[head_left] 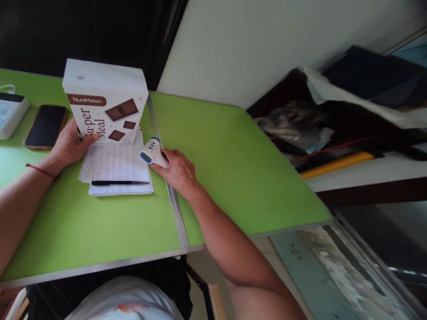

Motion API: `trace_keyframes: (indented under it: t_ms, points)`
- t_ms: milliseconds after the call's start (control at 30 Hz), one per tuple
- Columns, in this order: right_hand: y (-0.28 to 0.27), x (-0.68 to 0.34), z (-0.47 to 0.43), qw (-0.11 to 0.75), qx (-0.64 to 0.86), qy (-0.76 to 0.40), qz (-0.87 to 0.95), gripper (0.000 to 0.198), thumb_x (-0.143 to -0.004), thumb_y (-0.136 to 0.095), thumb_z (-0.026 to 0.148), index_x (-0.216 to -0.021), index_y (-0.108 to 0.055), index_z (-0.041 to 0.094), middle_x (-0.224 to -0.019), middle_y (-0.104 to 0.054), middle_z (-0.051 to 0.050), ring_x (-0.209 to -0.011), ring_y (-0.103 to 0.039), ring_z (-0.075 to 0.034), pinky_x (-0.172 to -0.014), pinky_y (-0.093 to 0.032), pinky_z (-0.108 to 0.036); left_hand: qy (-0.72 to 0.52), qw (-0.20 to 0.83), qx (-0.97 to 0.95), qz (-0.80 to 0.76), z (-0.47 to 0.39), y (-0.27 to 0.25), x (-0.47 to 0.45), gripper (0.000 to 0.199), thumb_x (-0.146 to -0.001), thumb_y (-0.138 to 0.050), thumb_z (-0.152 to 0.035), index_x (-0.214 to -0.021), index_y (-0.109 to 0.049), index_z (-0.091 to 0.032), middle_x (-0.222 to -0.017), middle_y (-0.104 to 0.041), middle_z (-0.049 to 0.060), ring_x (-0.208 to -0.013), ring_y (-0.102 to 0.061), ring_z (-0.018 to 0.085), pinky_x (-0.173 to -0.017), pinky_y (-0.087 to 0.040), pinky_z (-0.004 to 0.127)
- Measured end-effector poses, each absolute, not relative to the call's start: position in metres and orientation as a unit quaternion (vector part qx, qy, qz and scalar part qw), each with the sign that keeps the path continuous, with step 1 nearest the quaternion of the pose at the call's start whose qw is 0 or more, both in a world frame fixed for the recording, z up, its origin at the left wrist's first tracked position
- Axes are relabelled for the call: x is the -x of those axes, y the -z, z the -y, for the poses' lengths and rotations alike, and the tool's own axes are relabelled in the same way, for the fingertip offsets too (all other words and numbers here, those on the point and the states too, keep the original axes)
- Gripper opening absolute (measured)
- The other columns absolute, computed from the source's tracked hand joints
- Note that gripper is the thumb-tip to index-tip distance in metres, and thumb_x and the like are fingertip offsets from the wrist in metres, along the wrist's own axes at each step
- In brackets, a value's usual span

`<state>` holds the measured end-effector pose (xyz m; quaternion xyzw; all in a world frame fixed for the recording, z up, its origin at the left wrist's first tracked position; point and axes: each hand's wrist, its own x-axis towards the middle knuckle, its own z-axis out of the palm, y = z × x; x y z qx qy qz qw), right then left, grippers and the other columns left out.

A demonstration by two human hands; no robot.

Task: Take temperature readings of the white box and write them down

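My left hand (71, 144) is closed on the lower left corner of a white NutriMotion box (116, 100), its thumb across the front. The box stands upright with brown bars pictured on it. In my right hand (180, 171) is a white and blue infrared thermometer (154, 152), its small screen and buttons facing up; the fingers wrap round its handle. Below the box lies a stack of handwritten paper sheets (111, 164), partly covered by the box. A black pen (120, 182) rests across the sheets.
A dark phone (46, 126) lies left of the box, beside a white device with a cable (11, 113). The green folding table (227, 164) has a metal seam down its middle. At the right, a shelf (396, 166) holds cloth and a yellow bar (338, 165).
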<state>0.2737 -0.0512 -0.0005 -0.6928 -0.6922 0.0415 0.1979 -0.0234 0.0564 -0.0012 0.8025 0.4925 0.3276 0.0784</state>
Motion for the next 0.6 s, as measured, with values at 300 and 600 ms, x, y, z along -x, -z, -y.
trace_keyframes:
  t_ms: [300, 600]
  points:
    - [0.002, -0.262, 0.065, 0.265, 0.484, 0.018, 0.834, 0.015, -0.09, -0.067, 0.026, -0.101, -0.075, 0.019, -0.09, -0.066, -0.008, -0.086, -0.06, -0.021, -0.078, -0.052, -0.039, -0.405, -0.001, -0.704, -0.584, -0.023, -0.026, 0.011, 0.055, -0.089, -0.052, -0.064, -0.112, -0.044, -0.014, -0.097, -0.058, 0.003, -0.08, -0.058, 0.01, -0.06, -0.043, 0.03]
    - [0.005, -0.255, 0.068, 0.146, 0.466, -0.008, 0.873, 0.021, -0.098, -0.052, 0.025, -0.094, -0.069, 0.013, -0.085, -0.068, -0.009, -0.076, -0.059, -0.018, -0.07, -0.045, -0.032, -0.361, -0.071, -0.906, -0.211, 0.025, -0.029, -0.043, 0.018, -0.095, -0.053, -0.029, -0.083, -0.057, -0.016, -0.06, -0.058, -0.003, -0.046, -0.05, 0.007, -0.044, -0.032, 0.021]
